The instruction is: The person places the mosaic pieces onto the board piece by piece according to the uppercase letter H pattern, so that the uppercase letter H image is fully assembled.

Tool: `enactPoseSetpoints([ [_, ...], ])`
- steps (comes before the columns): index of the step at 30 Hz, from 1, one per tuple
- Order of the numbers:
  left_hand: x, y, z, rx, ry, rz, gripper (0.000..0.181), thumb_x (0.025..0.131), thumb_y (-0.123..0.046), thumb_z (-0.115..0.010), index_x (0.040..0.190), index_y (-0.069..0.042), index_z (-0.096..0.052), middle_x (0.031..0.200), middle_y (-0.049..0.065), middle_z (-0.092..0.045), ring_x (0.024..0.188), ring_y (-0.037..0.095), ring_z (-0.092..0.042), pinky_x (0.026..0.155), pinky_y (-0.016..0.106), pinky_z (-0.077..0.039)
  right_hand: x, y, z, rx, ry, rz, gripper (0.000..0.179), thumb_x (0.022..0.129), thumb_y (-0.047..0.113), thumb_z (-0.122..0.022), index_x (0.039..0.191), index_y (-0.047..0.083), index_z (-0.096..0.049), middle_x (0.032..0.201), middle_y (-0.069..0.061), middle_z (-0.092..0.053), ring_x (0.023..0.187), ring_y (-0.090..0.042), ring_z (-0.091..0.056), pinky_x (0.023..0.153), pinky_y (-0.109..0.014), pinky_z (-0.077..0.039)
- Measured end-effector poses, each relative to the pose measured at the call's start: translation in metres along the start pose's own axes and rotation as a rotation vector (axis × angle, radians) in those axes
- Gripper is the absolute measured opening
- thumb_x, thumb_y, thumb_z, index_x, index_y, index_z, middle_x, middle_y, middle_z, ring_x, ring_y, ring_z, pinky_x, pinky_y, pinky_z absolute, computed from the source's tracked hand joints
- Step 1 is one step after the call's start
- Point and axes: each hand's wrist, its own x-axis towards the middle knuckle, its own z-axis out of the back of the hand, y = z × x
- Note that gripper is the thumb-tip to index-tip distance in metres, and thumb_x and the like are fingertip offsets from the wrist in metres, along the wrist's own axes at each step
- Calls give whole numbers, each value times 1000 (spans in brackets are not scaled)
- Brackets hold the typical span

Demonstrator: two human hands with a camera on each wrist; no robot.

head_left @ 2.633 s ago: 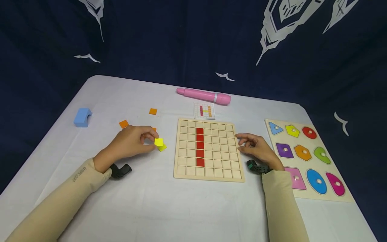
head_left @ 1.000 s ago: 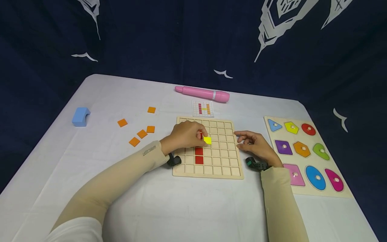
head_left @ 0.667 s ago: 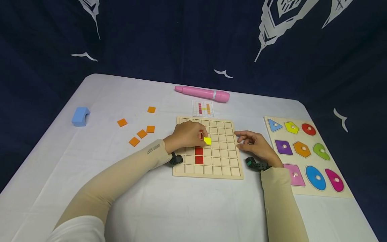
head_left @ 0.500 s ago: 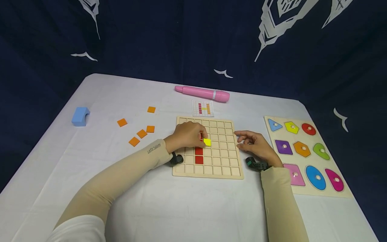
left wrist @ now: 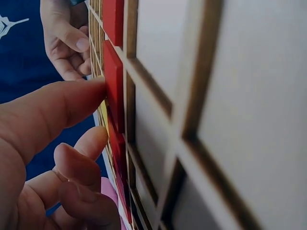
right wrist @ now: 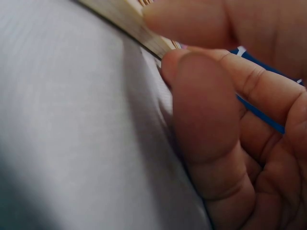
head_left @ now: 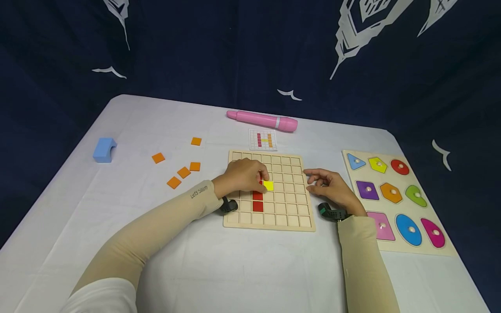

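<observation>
My left hand [head_left: 243, 174] reaches over the wooden grid board [head_left: 287, 198] and pinches a small yellow square tile [head_left: 268, 186] at its left side between thumb and index finger. The tile lies flat in a cell just right of a column of red square tiles [head_left: 257, 206]; the hand hides the upper part of that column. From the left wrist, the thumb overlaps a red tile [left wrist: 113, 86], with a sliver of yellow behind it. At the board's right edge, my right hand [head_left: 328, 187] rests its thumb and index fingertips, its other fingers loosely bent.
Several orange square tiles [head_left: 184, 172] lie left of the board, with a blue arch block [head_left: 104, 150] further left. Behind the board are a pattern card [head_left: 262, 140] and a pink pen-shaped object [head_left: 260, 120]. A knobbed shape puzzle [head_left: 397, 178] lies at right.
My left hand has moved right from beside the orange tiles to the board with the yellow tile, which has come down flat into a cell. The right hand has stayed at the board's edge.
</observation>
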Motion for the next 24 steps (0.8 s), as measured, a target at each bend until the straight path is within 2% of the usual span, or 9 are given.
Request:
enactPoseSetpoints([
  [12,-8,0,7,-69,-14,-34,24,92,-32,-86,113,-21,-79,82,-8,-66,83,14,-59,78,37,-47,0,-1,1,-6,0,1,50,95,-7,-73,142,-15,-58,100,4,-67,78,-7,-52,67,-18,-45],
  [19,-20,18,16,-188,-15,-132,25,95,-30,-80,116,-16,-79,83,-9,-68,77,11,-59,72,32,-46,1,-2,0,-5,5,26,48,96,-7,-72,141,-17,-58,99,5,-67,78,-7,-52,67,-17,-45],
  [24,-35,36,24,-330,24,-243,26,97,-22,-80,119,-9,-77,92,-7,-72,87,13,-62,82,29,-49,0,-2,0,-8,3,30,48,96,-7,-72,141,-16,-59,99,5,-66,78,-7,-53,67,-17,-45],
])
